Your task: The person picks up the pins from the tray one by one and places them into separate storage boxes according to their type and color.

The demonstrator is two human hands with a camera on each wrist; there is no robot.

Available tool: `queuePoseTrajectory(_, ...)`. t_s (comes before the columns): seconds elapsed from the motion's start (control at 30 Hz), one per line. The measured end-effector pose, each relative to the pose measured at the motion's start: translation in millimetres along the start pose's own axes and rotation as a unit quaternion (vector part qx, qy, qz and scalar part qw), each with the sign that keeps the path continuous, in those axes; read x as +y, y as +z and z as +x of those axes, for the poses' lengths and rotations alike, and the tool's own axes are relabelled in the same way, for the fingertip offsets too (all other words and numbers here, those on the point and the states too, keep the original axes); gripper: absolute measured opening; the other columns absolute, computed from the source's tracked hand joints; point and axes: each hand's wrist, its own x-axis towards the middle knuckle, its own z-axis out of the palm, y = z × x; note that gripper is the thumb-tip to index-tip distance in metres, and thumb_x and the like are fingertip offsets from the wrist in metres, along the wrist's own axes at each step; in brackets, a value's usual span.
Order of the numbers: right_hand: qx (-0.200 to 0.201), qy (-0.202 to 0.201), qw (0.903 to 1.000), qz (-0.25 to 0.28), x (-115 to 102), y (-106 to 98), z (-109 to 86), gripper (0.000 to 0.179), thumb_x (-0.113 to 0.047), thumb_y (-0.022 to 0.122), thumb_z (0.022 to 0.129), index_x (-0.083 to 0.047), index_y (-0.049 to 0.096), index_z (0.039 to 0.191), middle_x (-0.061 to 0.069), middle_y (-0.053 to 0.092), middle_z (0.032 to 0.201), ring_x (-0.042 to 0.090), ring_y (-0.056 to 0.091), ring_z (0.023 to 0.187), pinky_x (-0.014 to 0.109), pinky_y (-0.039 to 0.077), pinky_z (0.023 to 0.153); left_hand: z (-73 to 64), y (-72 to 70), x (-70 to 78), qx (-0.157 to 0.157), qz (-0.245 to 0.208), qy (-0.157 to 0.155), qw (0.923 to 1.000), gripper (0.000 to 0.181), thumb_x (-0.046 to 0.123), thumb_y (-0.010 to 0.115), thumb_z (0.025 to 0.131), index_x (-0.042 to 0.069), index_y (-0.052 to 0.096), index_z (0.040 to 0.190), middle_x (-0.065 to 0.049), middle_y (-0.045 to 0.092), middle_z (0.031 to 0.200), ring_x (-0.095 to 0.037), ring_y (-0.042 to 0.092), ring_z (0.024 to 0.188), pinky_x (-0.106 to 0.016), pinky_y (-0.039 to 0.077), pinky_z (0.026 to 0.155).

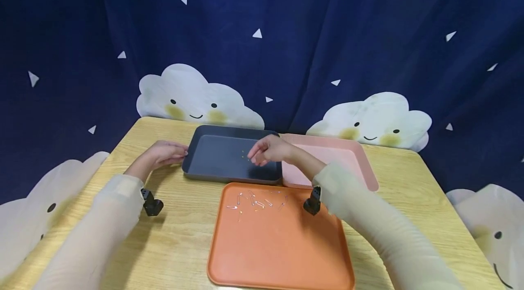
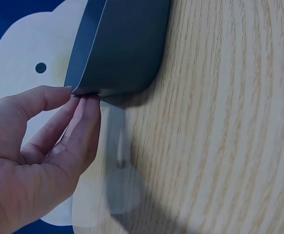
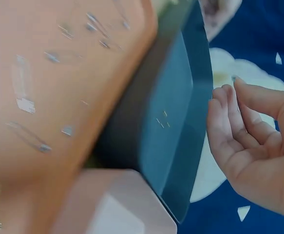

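Note:
My left hand point(image 1: 165, 152) is at the left end of a dark grey tray point(image 1: 213, 172). In the left wrist view its thumb sits on the tray's rim point(image 2: 85, 73) and the fingertips lie against the outside, pinching the wall. Over the right part of that tray is my right hand point(image 1: 268, 150), palm sideways, fingers bent loosely and thumb tip apart from them; nothing shows between them. A few tiny gold safety pins point(image 3: 164, 119) lie on the grey tray's floor near these fingertips.
An orange tray point(image 1: 278, 253) lies in front, with several silver safety pins point(image 1: 259, 203) and some gold ones near its far edge. A pink tray point(image 1: 364, 167) stands right of the grey one. All are on a wooden table point(image 1: 180, 244) before a dark blue cloud-patterned curtain point(image 1: 286, 31).

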Motion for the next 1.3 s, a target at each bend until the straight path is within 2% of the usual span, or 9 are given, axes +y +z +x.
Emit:
queuePoseTrajectory(0.17, -0.039, -0.037, 0.9982, -0.028, 10, 27, -25.9, 0.020, 0.004, 0.066, 0.083, 0.009, 0.068, 0.102, 0.016, 0.072, 0.087, 0.007, 0.062, 0.070, 0.025, 0.060, 0.073, -0.9, 1.1, -1.3, 0.001, 0.002, 0.001, 1.0000, 0.053, 0.010, 0.051, 0.097, -0.014, 0.035, 0.141, -0.029, 0.040, 0.146, 0.008, 0.060, 0.084, -0.024, 0.052, 0.100)
queuePoseTrajectory(0.33, -0.056, -0.098, 0.9858, -0.125, 24, 53, -45.8, 0.013, 0.001, 0.072, 0.080, 0.003, 0.071, 0.093, 0.011, 0.073, 0.081, 0.002, 0.060, 0.067, 0.012, 0.052, 0.064, 0.0, 1.5, -1.4, 0.005, 0.002, 0.001, 1.0000, 0.053, 0.010, 0.051, 0.096, -0.013, 0.035, 0.141, -0.029, 0.039, 0.147, 0.007, 0.061, 0.084, -0.025, 0.052, 0.100)
queuePoseTrajectory(0.57, -0.036, -0.181, 0.9409, -0.284, 42, 73, -59.0, 0.012, -0.003, 0.077, 0.077, -0.006, 0.070, 0.086, 0.004, 0.070, 0.078, 0.003, 0.058, 0.068, 0.009, 0.048, 0.063, -1.3, 2.5, 0.8, 0.007, 0.008, -0.007, 0.9999, 0.052, 0.011, 0.049, 0.098, -0.012, 0.035, 0.142, -0.029, 0.036, 0.148, 0.008, 0.060, 0.083, -0.024, 0.052, 0.100)
queuePoseTrajectory(0.7, -0.013, -0.202, 0.9152, -0.348, 45, 76, -61.3, 0.013, -0.002, 0.077, 0.075, -0.008, 0.068, 0.083, 0.002, 0.069, 0.078, 0.005, 0.060, 0.070, 0.007, 0.046, 0.063, -2.9, 3.1, 1.5, 0.007, 0.006, -0.008, 0.9999, 0.053, 0.011, 0.049, 0.098, -0.013, 0.034, 0.142, -0.028, 0.037, 0.148, 0.008, 0.060, 0.083, -0.026, 0.051, 0.102)
queuePoseTrajectory(0.87, 0.004, -0.207, 0.9032, -0.376, 49, 79, -60.8, 0.017, 0.005, 0.073, 0.072, -0.010, 0.067, 0.079, -0.001, 0.069, 0.076, 0.004, 0.061, 0.070, 0.006, 0.046, 0.064, -3.8, 4.9, 2.2, 0.008, 0.007, -0.004, 0.9999, 0.052, 0.011, 0.049, 0.098, -0.013, 0.034, 0.142, -0.028, 0.039, 0.147, 0.009, 0.060, 0.084, -0.029, 0.048, 0.105)
queuePoseTrajectory(1.07, 0.016, -0.198, 0.9061, -0.374, 49, 82, -63.0, 0.021, 0.010, 0.067, 0.073, -0.011, 0.066, 0.077, -0.002, 0.068, 0.073, 0.003, 0.056, 0.065, 0.006, 0.043, 0.059, -4.6, 5.7, 2.6, 0.011, 0.009, -0.009, 0.9999, 0.053, 0.010, 0.048, 0.098, -0.013, 0.032, 0.143, -0.029, 0.032, 0.150, 0.011, 0.059, 0.082, -0.027, 0.049, 0.104)
queuePoseTrajectory(1.13, 0.023, -0.212, 0.8974, -0.386, 50, 83, -64.3, 0.021, 0.010, 0.065, 0.074, -0.011, 0.066, 0.077, -0.003, 0.067, 0.073, 0.003, 0.054, 0.065, 0.007, 0.043, 0.058, -5.3, 6.0, 3.4, 0.012, 0.009, -0.010, 0.9998, 0.053, 0.010, 0.048, 0.097, -0.012, 0.032, 0.143, -0.029, 0.032, 0.150, 0.011, 0.059, 0.082, -0.025, 0.049, 0.103)
queuePoseTrajectory(1.27, 0.041, -0.241, 0.8701, -0.428, 51, 86, -66.3, 0.020, 0.007, 0.061, 0.074, -0.013, 0.065, 0.076, -0.006, 0.065, 0.071, 0.003, 0.054, 0.064, 0.009, 0.044, 0.058, -5.6, 6.3, 4.6, 0.010, 0.008, -0.010, 0.9999, 0.054, 0.010, 0.048, 0.097, -0.012, 0.032, 0.143, -0.029, 0.031, 0.150, 0.011, 0.058, 0.082, -0.023, 0.050, 0.102)
queuePoseTrajectory(1.3, 0.043, -0.243, 0.8686, -0.430, 51, 86, -66.9, 0.020, 0.006, 0.061, 0.074, -0.013, 0.065, 0.076, -0.006, 0.064, 0.071, 0.003, 0.054, 0.064, 0.009, 0.045, 0.059, -5.2, 6.1, 4.6, 0.009, 0.009, -0.011, 0.9999, 0.054, 0.010, 0.047, 0.097, -0.012, 0.032, 0.143, -0.029, 0.031, 0.150, 0.011, 0.058, 0.082, -0.023, 0.050, 0.102)
